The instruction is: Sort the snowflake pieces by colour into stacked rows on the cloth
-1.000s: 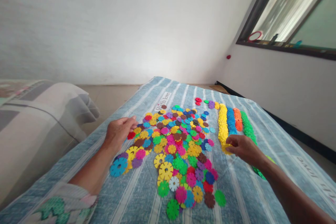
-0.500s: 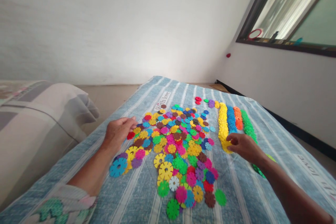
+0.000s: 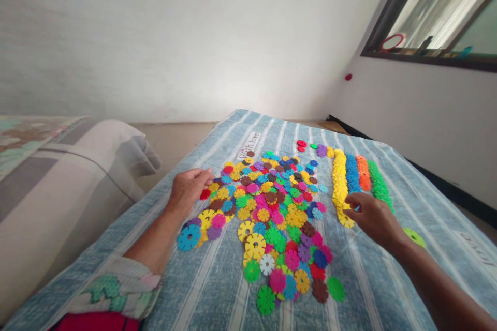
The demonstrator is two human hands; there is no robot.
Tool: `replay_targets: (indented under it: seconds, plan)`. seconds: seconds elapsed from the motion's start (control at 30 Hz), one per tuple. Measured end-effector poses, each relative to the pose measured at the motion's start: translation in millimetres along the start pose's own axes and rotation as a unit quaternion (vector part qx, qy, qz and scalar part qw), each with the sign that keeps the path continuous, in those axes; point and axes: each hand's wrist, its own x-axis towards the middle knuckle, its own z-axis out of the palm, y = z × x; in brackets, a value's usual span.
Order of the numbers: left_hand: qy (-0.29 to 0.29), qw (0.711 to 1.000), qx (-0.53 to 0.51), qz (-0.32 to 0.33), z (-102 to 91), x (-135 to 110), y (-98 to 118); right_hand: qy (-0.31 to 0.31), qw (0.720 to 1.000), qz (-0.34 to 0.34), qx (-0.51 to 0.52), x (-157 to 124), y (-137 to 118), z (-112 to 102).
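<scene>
A pile of flat plastic snowflake discs [image 3: 272, 212] in many colours lies spread on a blue striped bed cover [image 3: 217, 289]. To its right run sorted rows: yellow [image 3: 339, 181], blue [image 3: 352, 173], orange [image 3: 364, 171] and green [image 3: 378, 181]. My left hand [image 3: 189, 189] rests at the pile's left edge, fingers loosely curled beside a red disc [image 3: 205, 194]. My right hand [image 3: 370, 217] hovers at the near end of the yellow and blue rows, its fingers pinched on a small blue piece.
A folded grey and beige blanket [image 3: 58, 186] lies at the left. A white wall stands behind, and a window sill [image 3: 427, 57] at the upper right holds small items. A lone green disc [image 3: 413, 237] sits near my right wrist.
The view has shifted a little, so everything sits further right in the frame. My right hand has moved from the yellow row's near end towards the blue row. The left hand stays in place.
</scene>
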Motion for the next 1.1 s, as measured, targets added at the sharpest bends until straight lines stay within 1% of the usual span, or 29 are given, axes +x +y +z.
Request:
replay_targets:
  seconds: [0.1,0.2,0.27,0.37,0.43,0.5,0.57,0.63,0.83,1.1]
  plan:
    - [-0.003,1.000,0.001,0.002,0.0,-0.6,-0.2,-0.025,0.997,-0.039,0.058,-6.3,-28.1,2.2]
    - [-0.006,1.000,-0.001,-0.006,0.6,-1.2,-0.3,-0.069,0.987,-0.111,0.093,-15.5,-69.8,8.5]
    - [-0.007,1.000,-0.003,-0.006,0.8,-1.5,-1.1,-0.110,0.976,-0.171,0.080,-21.6,-99.1,14.4]
    - [-0.010,1.000,0.002,0.003,0.6,-0.7,-4.5,-0.154,0.957,-0.238,0.065,-28.1,-137.0,23.4]
    - [-0.014,1.000,0.008,0.013,0.1,0.5,-7.8,-0.164,0.942,-0.288,0.048,-30.0,-155.5,28.0]
    - [-0.014,1.000,0.012,0.023,-0.2,1.5,-10.7,-0.170,0.929,-0.326,0.030,-30.6,-168.1,31.2]
    - [-0.015,0.999,0.014,0.030,-0.3,2.0,-12.3,-0.178,0.923,-0.341,0.019,-30.8,-175.5,33.4]
    - [-0.016,0.999,0.015,0.032,-0.1,1.6,-12.3,-0.188,0.921,-0.340,0.017,-31.4,-178.6,35.1]
    - [-0.009,1.000,0.007,0.028,0.6,-0.2,-8.7,-0.196,0.926,-0.322,0.036,-35.9,-176.5,40.0]
    - [-0.014,0.999,0.023,0.036,0.5,1.0,-10.7,-0.171,0.937,-0.301,0.054,-36.2,-175.7,40.9]
